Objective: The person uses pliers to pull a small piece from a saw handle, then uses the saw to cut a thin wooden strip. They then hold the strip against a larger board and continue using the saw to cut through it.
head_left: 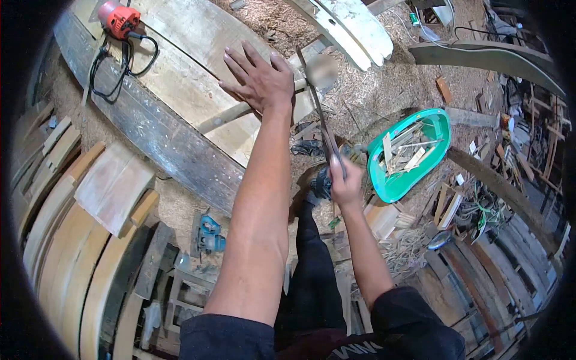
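My left hand [258, 78] lies with fingers spread, pressing a round wooden stick [225, 117] against a wide pale board [186, 36]. The stick's far end reaches past the board's edge. My right hand [346, 180] is wrapped round the handle of a long, narrow saw-like blade [321, 111], seen nearly edge-on. Its blade crosses the stick just right of my left hand, near a blurred round pale patch. The handle is mostly hidden in my fist.
A red power tool [120, 19] with a black cord sits on the board. Right of my legs stands a green tub [383, 189] of wood scraps. A blue power tool [210, 233] lies on the floor. Curved planks [72, 240] are stacked left; shavings cover the ground.
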The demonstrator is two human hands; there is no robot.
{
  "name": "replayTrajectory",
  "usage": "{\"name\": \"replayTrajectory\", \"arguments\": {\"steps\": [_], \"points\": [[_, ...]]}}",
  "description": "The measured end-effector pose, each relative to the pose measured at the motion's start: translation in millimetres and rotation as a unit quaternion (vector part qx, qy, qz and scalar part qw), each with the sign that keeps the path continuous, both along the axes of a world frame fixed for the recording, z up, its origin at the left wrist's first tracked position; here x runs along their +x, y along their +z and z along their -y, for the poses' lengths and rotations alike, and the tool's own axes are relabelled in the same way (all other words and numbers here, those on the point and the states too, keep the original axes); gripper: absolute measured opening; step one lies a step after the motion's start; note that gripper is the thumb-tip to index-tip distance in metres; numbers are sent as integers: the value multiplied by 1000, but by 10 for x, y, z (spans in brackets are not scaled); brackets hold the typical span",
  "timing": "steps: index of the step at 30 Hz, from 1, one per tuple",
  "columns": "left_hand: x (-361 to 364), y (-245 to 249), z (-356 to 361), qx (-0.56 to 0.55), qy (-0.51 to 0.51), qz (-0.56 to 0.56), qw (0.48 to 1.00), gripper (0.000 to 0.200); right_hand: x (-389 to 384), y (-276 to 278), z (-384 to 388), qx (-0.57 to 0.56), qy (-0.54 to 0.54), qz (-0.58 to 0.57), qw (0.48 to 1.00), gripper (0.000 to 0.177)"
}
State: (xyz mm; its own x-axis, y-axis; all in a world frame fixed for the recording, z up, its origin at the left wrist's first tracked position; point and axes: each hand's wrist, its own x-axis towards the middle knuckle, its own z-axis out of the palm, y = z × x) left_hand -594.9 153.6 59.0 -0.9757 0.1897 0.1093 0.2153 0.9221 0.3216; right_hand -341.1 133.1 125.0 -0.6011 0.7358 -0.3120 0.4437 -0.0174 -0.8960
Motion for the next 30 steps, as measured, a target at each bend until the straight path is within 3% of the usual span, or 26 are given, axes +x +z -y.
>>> {"name": "replayTrajectory", "arguments": {"steps": [3, 6, 8, 13, 18, 21, 24, 30], "points": [[19, -9, -3, -12, 7, -24, 1000, 66, -243, -160, -203, -41, -1, -12, 999, 32], [14, -29, 4, -5, 7, -29, 1000, 65, 258, -17, 45, 20, 35, 1, 999, 31], [-28, -44, -23, 7, 13, -38, 999, 65, 469, -58, 158, 2, 7, 11, 1000, 30], [15, -104, -6, 23, 15, -45, 999, 66, -224, -278, -161, 7, 20, -34, 999, 34], [-9, -78, -12, 14, 18, -49, 999, 66, 320, 65, 184, -7, -8, -18, 1000, 31], [46, -104, 9, 16, 18, -44, 999, 66, 158, -145, 5, 4, 15, -54, 998, 32], [34, -110, -8, 19, 23, -44, 999, 66, -256, -251, -219, -60, -4, -33, 998, 32], [20, -136, 8, 32, 20, -46, 998, 66, 563, -147, 224, -19, 3, -25, 1000, 30]]}}
